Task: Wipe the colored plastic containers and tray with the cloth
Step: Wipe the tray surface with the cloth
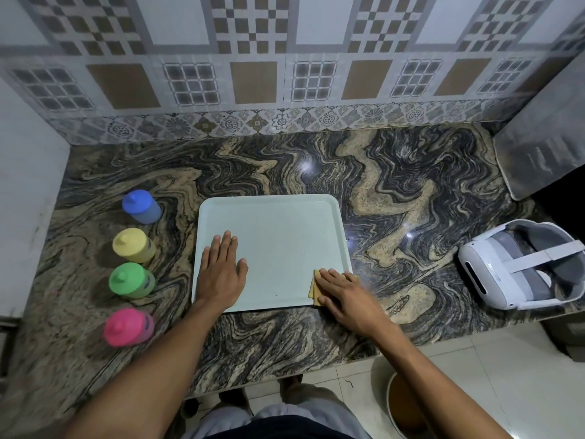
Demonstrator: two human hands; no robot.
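A pale tray (285, 229) lies flat in the middle of the marbled counter. My left hand (221, 270) rests flat on the tray's near left part, fingers spread, holding nothing. My right hand (343, 293) presses flat on a folded yellow cloth (313, 289) at the tray's near right corner; most of the cloth is hidden under the hand. Left of the tray stand four capped containers in a column: blue (141, 206) farthest, then yellow (134, 245), green (131, 280) and pink (128, 327) nearest.
A white headset (519, 264) sits at the counter's right edge. A grey slab (538, 147) leans at the far right corner. The tiled wall (285, 74) bounds the back, a white wall (25, 185) the left. A round bin (408, 407) stands on the floor below.
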